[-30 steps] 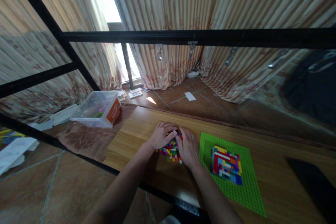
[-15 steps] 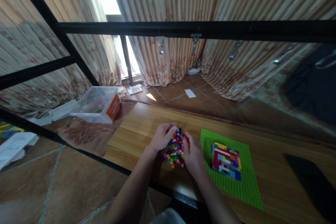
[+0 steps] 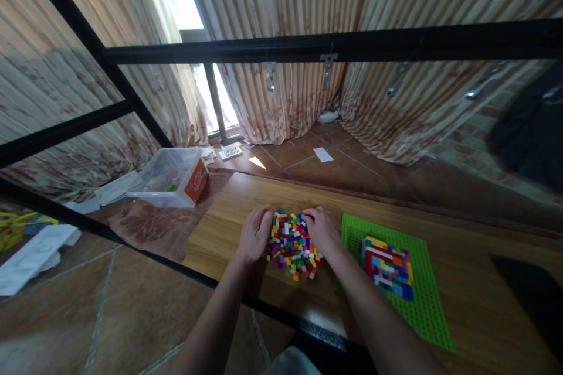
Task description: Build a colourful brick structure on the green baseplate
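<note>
A heap of small colourful bricks (image 3: 292, 243) lies on the wooden table (image 3: 229, 211). My left hand (image 3: 254, 235) rests against the heap's left side, fingers together and lying flat along the bricks. My right hand (image 3: 322, 231) cups the heap's right side, fingers curved over the top edge. Neither hand holds anything. To the right lies a green baseplate (image 3: 422, 310) with a flat multicoloured brick block (image 3: 387, 266) built on it.
A black metal frame (image 3: 334, 44) crosses the view above the table. On the tiled floor to the left stand a clear plastic box (image 3: 169, 176) on a brown mat, papers and white items. Striped curtains hang behind. A dark object (image 3: 534, 299) lies on the table's right end.
My hands have spread apart from over the heap to its two sides, uncovering the bricks. The view has shifted slightly.
</note>
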The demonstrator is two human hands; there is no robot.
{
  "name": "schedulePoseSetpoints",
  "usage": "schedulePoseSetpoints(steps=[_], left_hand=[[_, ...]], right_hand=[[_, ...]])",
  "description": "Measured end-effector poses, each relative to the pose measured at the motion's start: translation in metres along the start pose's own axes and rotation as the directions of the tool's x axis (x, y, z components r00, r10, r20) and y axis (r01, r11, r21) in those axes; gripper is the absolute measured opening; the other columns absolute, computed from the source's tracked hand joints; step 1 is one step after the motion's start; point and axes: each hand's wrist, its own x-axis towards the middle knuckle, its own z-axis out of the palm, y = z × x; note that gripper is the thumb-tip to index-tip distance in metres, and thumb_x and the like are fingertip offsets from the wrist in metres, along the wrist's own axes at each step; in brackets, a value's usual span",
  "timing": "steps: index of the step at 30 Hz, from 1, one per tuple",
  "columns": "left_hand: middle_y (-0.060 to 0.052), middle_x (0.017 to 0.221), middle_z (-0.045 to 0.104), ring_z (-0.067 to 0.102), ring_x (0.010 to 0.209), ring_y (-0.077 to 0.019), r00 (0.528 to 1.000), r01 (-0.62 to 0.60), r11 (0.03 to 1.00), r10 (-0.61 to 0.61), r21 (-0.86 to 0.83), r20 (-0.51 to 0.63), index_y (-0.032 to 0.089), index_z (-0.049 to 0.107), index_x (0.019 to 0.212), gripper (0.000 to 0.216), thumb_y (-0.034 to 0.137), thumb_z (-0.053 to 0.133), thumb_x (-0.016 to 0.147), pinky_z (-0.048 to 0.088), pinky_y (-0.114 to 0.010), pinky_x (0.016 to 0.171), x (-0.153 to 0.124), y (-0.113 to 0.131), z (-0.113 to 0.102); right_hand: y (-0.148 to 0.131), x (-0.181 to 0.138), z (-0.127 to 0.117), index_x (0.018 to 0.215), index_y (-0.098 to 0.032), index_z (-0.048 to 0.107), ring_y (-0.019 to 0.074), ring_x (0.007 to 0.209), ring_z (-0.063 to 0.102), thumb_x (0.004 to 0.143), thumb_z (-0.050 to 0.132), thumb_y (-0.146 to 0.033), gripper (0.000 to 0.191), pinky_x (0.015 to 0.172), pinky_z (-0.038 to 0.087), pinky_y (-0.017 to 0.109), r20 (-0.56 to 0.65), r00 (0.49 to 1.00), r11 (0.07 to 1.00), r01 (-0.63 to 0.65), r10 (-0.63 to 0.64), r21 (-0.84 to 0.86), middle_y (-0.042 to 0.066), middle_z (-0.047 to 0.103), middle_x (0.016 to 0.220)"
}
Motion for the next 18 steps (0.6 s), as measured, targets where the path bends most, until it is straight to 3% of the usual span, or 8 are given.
schedulePoseSetpoints(steps=[2, 5, 9, 11, 13, 16, 18], left_hand=[[-0.01, 0.122, 0.063, 0.055, 0.117, -0.0226, 0.998, -0.041, 0.998, 0.038, 0.048, 0.056, 0.019, 0.06, 0.118, 0.039, 0.04, 0.036, 0.096, 0.041, -0.04, 0.104, -0.007, -0.001, 0.002], [-0.01, 0.123, 0.061, 0.054, 0.118, -0.0218, 0.994, -0.07, 0.996, 0.065, 0.054, 0.085, 0.019, 0.058, 0.121, 0.039, 0.039, 0.033, 0.097, 0.041, -0.04, 0.104, -0.013, 0.002, 0.005], [-0.011, 0.125, 0.06, 0.053, 0.12, -0.0222, 0.993, -0.091, 0.995, 0.087, 0.05, 0.076, 0.018, 0.057, 0.121, 0.04, 0.039, 0.032, 0.097, 0.04, -0.041, 0.105, -0.016, 0.007, 0.008], [-0.011, 0.126, 0.059, 0.052, 0.121, -0.023, 0.993, -0.099, 0.993, 0.095, 0.06, 0.071, 0.018, 0.057, 0.121, 0.041, 0.04, 0.032, 0.097, 0.039, -0.043, 0.106, -0.016, 0.009, 0.011], [-0.012, 0.126, 0.059, 0.051, 0.121, -0.0235, 0.993, -0.102, 0.992, 0.098, 0.068, 0.07, 0.018, 0.057, 0.12, 0.041, 0.04, 0.033, 0.097, 0.038, -0.044, 0.107, -0.016, 0.01, 0.014], [-0.012, 0.125, 0.059, 0.052, 0.121, -0.0239, 0.992, -0.102, 0.992, 0.096, 0.075, 0.082, 0.018, 0.058, 0.119, 0.041, 0.041, 0.033, 0.096, 0.038, -0.045, 0.106, -0.015, 0.011, 0.017], [-0.011, 0.124, 0.06, 0.053, 0.119, -0.0239, 0.992, -0.1, 0.992, 0.094, 0.073, 0.078, 0.018, 0.059, 0.118, 0.04, 0.041, 0.033, 0.096, 0.039, -0.044, 0.105, -0.014, 0.011, 0.018]], right_hand=[[-0.002, -0.007, -0.007, 0.087, -0.023, 0.073, 0.0211, 0.09, 0.061, 0.085, 0.048, -0.021, 0.025, 0.085, 0.045, 0.035, -0.027, 0.999, 0.996, -0.033, 0.035, 0.085, 0.007, 0.069, 0.091], [-0.006, -0.024, -0.026, 0.093, -0.022, 0.072, 0.0213, 0.092, 0.063, 0.083, 0.05, -0.026, 0.025, 0.086, 0.047, 0.036, -0.073, 0.99, 0.924, -0.087, 0.122, 0.373, 0.006, 0.071, 0.097], [-0.012, -0.055, -0.052, 0.101, -0.022, 0.072, 0.0192, 0.084, 0.064, 0.079, 0.06, -0.038, 0.03, 0.078, 0.05, 0.035, 0.024, 0.952, 0.616, -0.216, 0.305, 0.758, 0.005, 0.073, 0.094], [-0.014, -0.071, -0.063, 0.102, -0.022, 0.072, 0.0158, 0.076, 0.063, 0.077, 0.064, -0.04, 0.032, 0.073, 0.05, 0.032, 0.079, 0.934, 0.456, -0.243, 0.35, 0.856, 0.003, 0.072, 0.088], [-0.016, -0.085, -0.071, 0.1, -0.022, 0.072, 0.0135, 0.071, 0.061, 0.075, 0.067, -0.04, 0.031, 0.07, 0.05, 0.03, 0.092, 0.925, 0.361, -0.234, 0.368, 0.903, 0.002, 0.071, 0.081], [-0.014, -0.108, -0.082, 0.096, -0.022, 0.073, 0.0133, 0.068, 0.06, 0.073, 0.07, -0.042, 0.03, 0.065, 0.051, 0.028, 0.099, 0.906, 0.329, -0.248, 0.411, 0.911, 0.001, 0.068, 0.073], [-0.008, -0.125, -0.089, 0.094, -0.022, 0.073, 0.0139, 0.066, 0.061, 0.072, 0.071, -0.044, 0.031, 0.064, 0.051, 0.029, 0.089, 0.889, 0.37, -0.276, 0.448, 0.887, 0.001, 0.068, 0.071]])
